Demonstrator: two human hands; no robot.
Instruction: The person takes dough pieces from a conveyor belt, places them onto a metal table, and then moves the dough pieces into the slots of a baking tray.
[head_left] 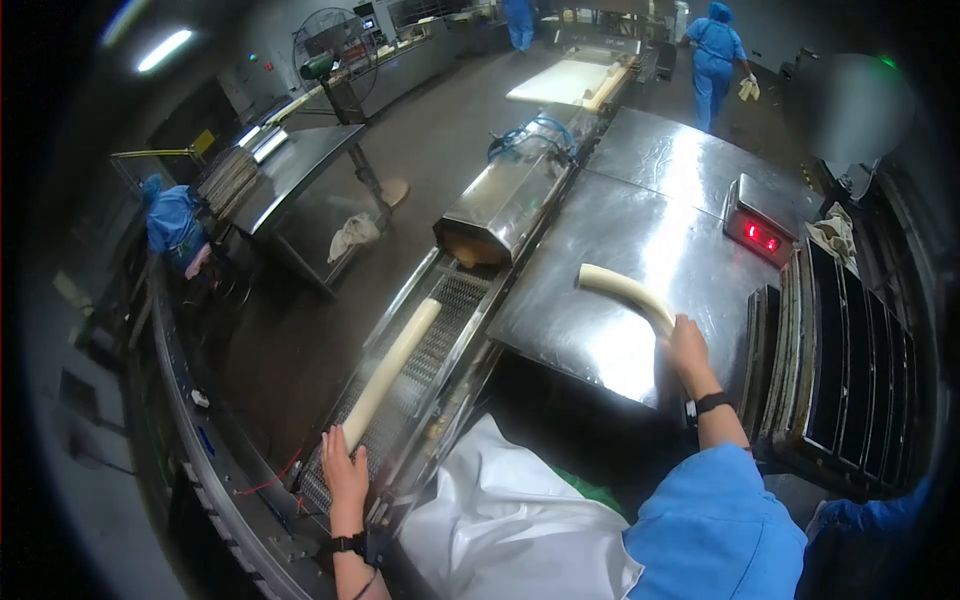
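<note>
A long pale dough roll [392,372] lies lengthwise on the metal mesh conveyor belt [462,292]. At its near end is my left hand [345,468], fingers stretched out and slightly apart, beside or touching the dough. On the steel table [560,315] to the right, a second, curved dough roll [625,287] bends toward me. My right hand [686,350] has its fingers closed around the near end of that roll. The far end of the curved roll rests on the table top.
A metal hood [510,200] covers the belt farther along. A scale [762,225] with red digits stands on the table's right side. Stacked dark trays [850,360] are at my right. Co-workers in blue stand at the left [175,225] and far back [714,65].
</note>
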